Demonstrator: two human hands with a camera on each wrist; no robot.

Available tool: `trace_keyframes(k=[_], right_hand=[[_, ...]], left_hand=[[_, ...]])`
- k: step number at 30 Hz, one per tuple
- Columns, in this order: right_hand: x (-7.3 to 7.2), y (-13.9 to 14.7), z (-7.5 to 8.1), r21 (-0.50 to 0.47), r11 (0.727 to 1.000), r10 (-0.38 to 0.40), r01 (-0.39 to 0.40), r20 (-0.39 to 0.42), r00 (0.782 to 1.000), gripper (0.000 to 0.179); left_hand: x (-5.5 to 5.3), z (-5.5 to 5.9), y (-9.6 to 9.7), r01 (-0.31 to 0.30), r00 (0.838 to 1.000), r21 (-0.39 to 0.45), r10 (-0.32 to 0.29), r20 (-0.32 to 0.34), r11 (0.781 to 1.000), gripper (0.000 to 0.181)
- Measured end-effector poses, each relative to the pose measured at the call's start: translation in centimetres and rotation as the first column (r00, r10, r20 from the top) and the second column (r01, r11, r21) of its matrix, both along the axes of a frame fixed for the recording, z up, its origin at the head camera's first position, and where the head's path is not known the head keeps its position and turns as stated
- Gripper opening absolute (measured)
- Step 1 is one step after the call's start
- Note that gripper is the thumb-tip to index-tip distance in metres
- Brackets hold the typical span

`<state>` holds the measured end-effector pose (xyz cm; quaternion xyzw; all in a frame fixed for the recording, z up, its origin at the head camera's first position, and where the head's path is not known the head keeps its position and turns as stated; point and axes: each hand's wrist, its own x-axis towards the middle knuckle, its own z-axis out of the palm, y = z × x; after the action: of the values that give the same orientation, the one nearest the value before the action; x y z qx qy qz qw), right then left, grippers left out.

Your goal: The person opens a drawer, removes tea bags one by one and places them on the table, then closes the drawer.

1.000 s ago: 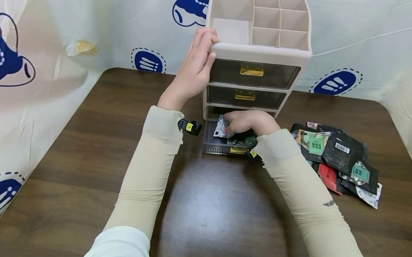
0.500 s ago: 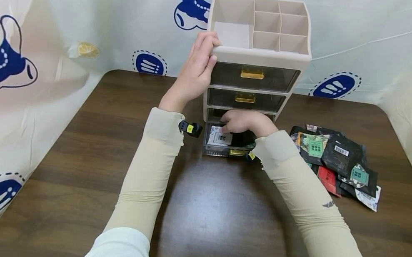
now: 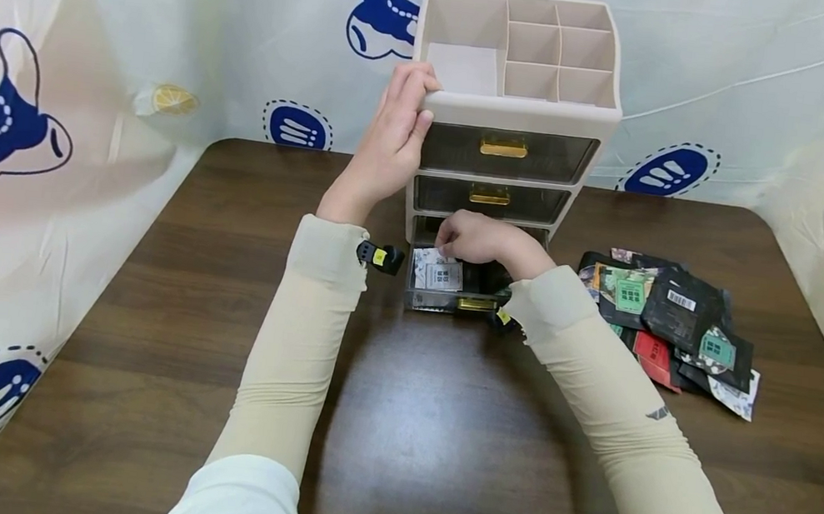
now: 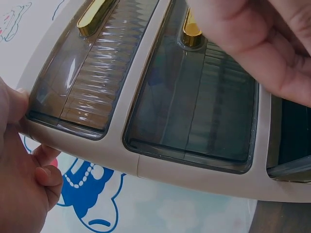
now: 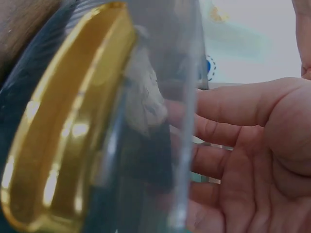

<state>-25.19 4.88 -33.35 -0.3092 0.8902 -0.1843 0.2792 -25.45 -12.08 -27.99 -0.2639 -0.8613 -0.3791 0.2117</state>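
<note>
A white drawer organizer [image 3: 521, 116] stands at the back of the table. My left hand [image 3: 388, 141] grips its upper left edge, thumb on the front side; the left wrist view shows that thumb and curled fingers at the frame. The bottom drawer [image 3: 445, 302] is pulled out. In it lies a white patterned packet [image 3: 440, 275] with a grey label, on the left side, with dark contents beside it. My right hand [image 3: 485, 240] is over the drawer, fingers curled, pinching the packet's far edge. Through the clear drawer front, the right wrist view shows these fingers [image 5: 214, 131] near the pale packet [image 5: 146, 97].
Right of the organizer, a loose pile of mostly black packets [image 3: 677, 318] lies on the brown table [image 3: 409, 424]. The upper two drawers with gold handles [image 3: 503, 148] are closed. A printed white curtain [image 3: 238, 46] hangs close behind.
The white packet, tilted in my right hand a second ago, has come to lie in the drawer's left side and shifted slightly left. My left hand stays on the organizer.
</note>
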Motion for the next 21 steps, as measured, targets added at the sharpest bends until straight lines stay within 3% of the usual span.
trace_keyframes(k=[12,21], right_hand=[[0.0,0.3,0.4,-0.066,0.994,-0.086,0.088,0.046,0.995,0.021],[0.2,0.7,1.3,-0.061,0.992,-0.104,0.107,0.053,0.993,0.023]], left_hand=[[0.1,0.1,0.1,-0.011,1.0,-0.003,0.011,0.02,1.0,0.023],[0.1,0.1,0.1,-0.01,1.0,0.001,0.01,0.02,1.0,0.023]])
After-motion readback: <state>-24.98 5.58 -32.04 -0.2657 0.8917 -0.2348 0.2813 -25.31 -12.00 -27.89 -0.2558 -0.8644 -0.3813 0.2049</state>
